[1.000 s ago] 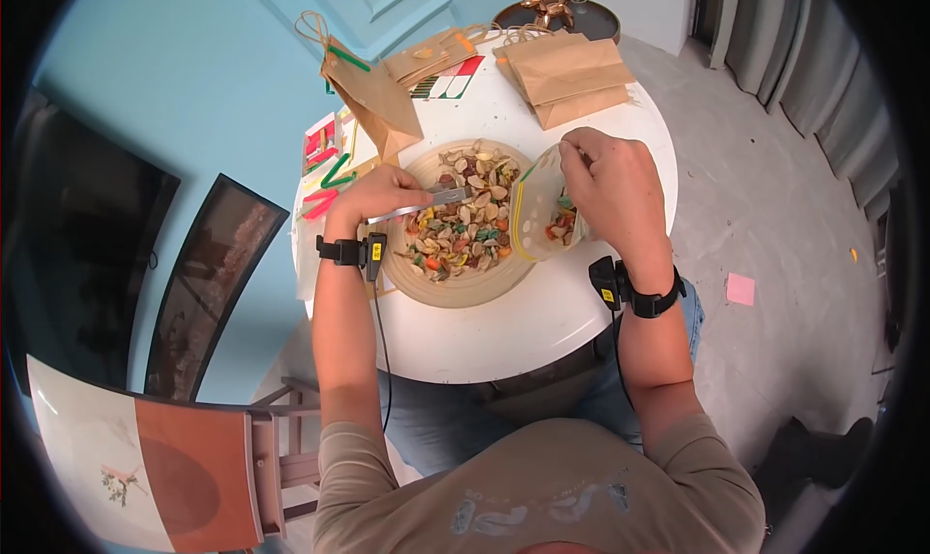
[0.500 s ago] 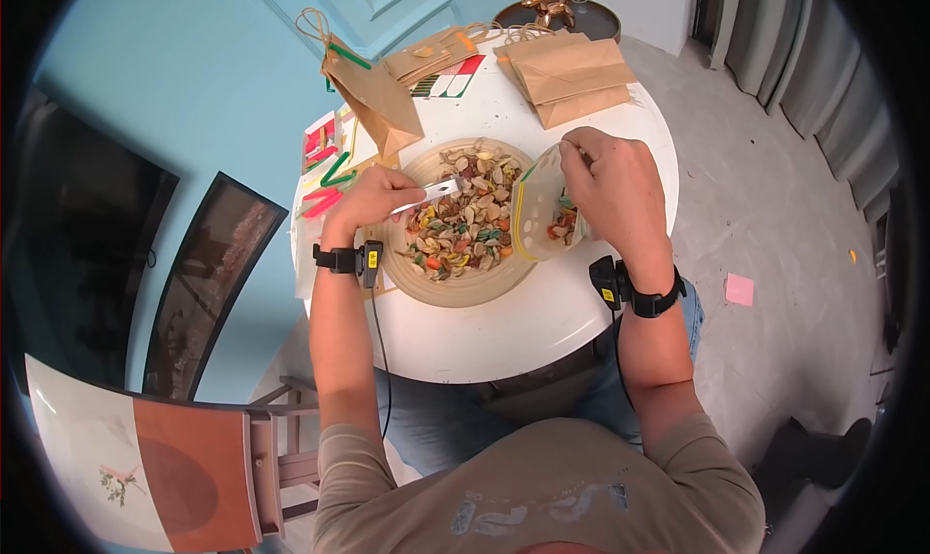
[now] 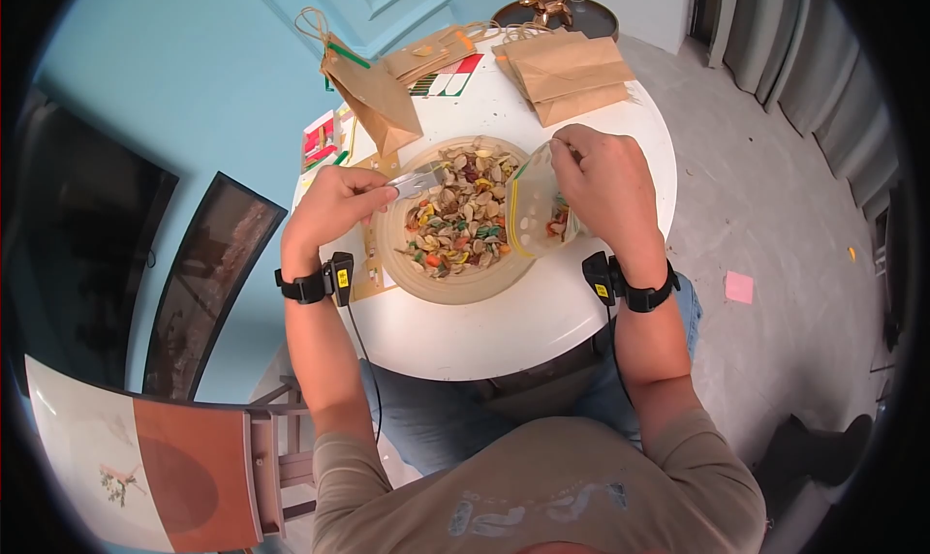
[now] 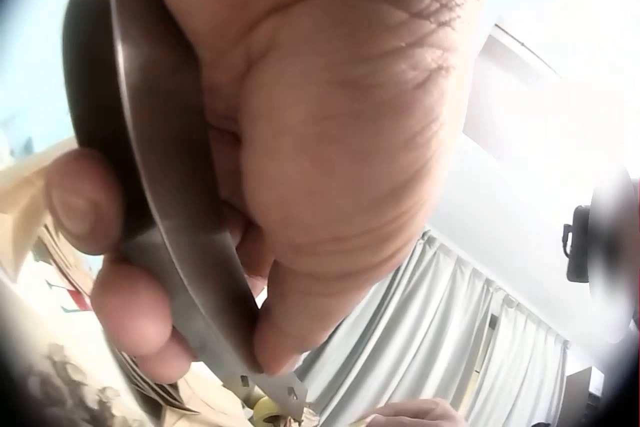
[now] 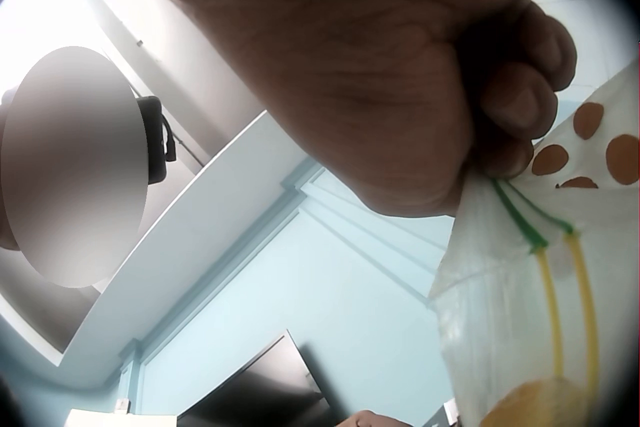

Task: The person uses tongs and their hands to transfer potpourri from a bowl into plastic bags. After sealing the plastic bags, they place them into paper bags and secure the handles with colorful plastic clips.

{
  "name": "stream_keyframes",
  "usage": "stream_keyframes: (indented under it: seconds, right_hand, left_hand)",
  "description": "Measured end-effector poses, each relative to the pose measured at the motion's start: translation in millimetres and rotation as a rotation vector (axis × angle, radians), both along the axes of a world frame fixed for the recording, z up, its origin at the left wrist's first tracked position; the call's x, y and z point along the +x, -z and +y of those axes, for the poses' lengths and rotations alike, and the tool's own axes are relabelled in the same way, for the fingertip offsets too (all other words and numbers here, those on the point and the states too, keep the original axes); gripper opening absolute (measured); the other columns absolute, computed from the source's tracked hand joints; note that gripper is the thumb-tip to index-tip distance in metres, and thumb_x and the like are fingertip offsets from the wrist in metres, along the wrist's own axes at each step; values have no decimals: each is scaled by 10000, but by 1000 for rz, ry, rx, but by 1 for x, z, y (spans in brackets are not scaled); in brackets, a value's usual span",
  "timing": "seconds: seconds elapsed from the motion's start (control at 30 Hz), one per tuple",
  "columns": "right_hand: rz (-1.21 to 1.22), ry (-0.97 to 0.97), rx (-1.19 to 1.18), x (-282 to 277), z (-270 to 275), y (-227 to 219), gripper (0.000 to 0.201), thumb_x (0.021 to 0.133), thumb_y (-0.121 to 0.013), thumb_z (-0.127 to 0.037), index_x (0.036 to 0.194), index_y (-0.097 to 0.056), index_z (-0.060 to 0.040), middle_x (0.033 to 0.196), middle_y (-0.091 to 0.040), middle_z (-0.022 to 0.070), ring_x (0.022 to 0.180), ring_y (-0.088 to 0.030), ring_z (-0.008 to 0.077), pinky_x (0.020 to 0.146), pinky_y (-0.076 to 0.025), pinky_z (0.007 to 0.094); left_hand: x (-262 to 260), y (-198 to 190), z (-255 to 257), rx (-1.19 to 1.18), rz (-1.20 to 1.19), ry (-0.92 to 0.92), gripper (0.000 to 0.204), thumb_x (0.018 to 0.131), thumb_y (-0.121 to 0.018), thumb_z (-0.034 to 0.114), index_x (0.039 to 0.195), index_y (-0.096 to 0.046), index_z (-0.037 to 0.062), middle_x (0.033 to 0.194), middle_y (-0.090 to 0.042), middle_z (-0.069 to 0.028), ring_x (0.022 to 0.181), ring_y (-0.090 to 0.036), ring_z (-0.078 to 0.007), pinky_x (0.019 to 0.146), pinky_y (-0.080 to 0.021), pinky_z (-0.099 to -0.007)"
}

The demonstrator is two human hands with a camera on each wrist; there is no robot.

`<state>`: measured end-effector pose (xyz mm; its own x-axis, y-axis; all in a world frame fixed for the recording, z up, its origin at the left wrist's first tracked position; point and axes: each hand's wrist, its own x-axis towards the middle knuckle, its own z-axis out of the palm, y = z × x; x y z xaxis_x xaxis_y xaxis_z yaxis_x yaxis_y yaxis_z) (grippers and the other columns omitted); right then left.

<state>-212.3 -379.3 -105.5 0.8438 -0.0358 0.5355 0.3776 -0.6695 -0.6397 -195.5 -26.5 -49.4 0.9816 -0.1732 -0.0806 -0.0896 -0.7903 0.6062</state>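
My left hand (image 3: 334, 203) grips metal tongs (image 3: 417, 183) over the left part of a round plate (image 3: 426, 288). In the left wrist view the bent end of the tongs (image 4: 105, 57) rises past the fingers, and a small yellowish piece (image 4: 266, 410) shows at the tips. The plate holds a heap of dried petals and colourful bits (image 3: 465, 220), like potpourri. My right hand (image 3: 612, 181) pinches the upper edge of a clear zip bag (image 3: 531, 215) with a yellow and green seal strip, its mouth facing the plate. Several colourful pieces lie inside the bag.
Brown paper bags (image 3: 572, 75) lie at the table's back, and one stands upright (image 3: 373, 99) behind the left hand. Red and green craft pieces (image 3: 320, 139) are at the left edge. A pink paper square (image 3: 739, 288) lies on the floor, right.
My left hand has drawn back leftward, turning, and the tongs have come away from the heap toward the plate's left side. The right hand and zip bag have barely shifted.
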Motion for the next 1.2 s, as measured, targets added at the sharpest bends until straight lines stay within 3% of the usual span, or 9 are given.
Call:
stream_keyframes:
  seconds: [0.1, 0.2, 0.3, 0.5, 0.7, 0.8, 0.9, 1.03, 1.2]
  right_hand:
    - [22, -2, -6, 0, 1, -1, 224, 1022, -688, -143, 971, -841, 11, 799, -763, 245, 735, -757, 437, 755, -619, 505]
    - [31, -5, -15, 0, 1, -1, 222, 1021, -689, -142, 967, -842, 10, 796, -761, 248, 734, -757, 440, 756, -622, 504]
    - [21, 7, -20, 0, 0, 0, 220, 1019, -693, -137, 961, -841, 16, 790, -758, 253, 728, -755, 441, 752, -621, 503]
    - [17, 20, 18, -3, -4, -3, 212, 1012, -701, -125, 946, -831, 30, 779, -751, 257, 709, -749, 436, 735, -612, 496]
    - [0, 21, 30, -1, -12, -1, 208, 1011, -703, -122, 944, -829, 30, 776, -752, 251, 701, -747, 429, 726, -610, 487]
    - [-12, 27, 29, -2, -14, -2, 207, 1011, -702, -120, 947, -832, 28, 777, -755, 248, 700, -749, 425, 729, -613, 484]
    - [-23, 27, 12, -3, -14, -1, 206, 1012, -701, -119, 951, -834, 26, 780, -758, 247, 702, -751, 421, 732, -615, 482]
    - [-32, 24, 14, -3, -13, -1, 206, 1015, -701, -119, 961, -838, 25, 788, -763, 246, 706, -753, 418, 736, -617, 482]
    - [-40, 20, -4, -4, -8, -2, 208, 1016, -701, -121, 968, -840, 26, 795, -766, 246, 714, -757, 417, 743, -619, 486]
  left_hand:
    - [-7, -4, -7, -7, -79, 107, 282, 1005, -865, 223, 1118, -868, -36, 758, -760, -80, 674, -700, -130, 613, -521, -332]
    - [-21, -12, -33, 1, -196, 257, 252, 987, -870, 201, 1102, -861, -22, 762, -765, -140, 649, -709, -208, 617, -522, -365]
    - [-32, -23, -68, 191, -297, 402, 223, 994, -854, 173, 1100, -846, -23, 766, -761, -135, 660, -701, -235, 649, -541, -372]
    - [-36, 1, -117, 377, -534, 406, 285, 964, -863, 274, 1032, -819, 0, 791, -751, -212, 734, -728, -417, 677, -557, -470]
    - [-50, -9, -84, 151, -388, 191, 326, 955, -887, 260, 1087, -820, -31, 765, -734, -170, 668, -723, -251, 633, -543, -394]
    - [-45, -10, -45, 248, -269, 23, 338, 989, -878, 284, 1100, -838, -33, 744, -727, -102, 651, -688, -142, 604, -522, -334]
    - [-23, 26, 23, 233, -87, -123, 376, 1022, -854, 337, 1063, -847, -37, 743, -719, -46, 629, -665, -105, 571, -502, -305]
    - [-25, 44, 45, 168, 133, -274, 375, 1028, -823, 347, 971, -836, -23, 738, -733, -24, 612, -675, -107, 529, -485, -297]
    - [-20, 66, 56, 145, 237, -198, 375, 1026, -820, 350, 949, -836, -16, 726, -730, -23, 583, -662, -112, 529, -488, -303]
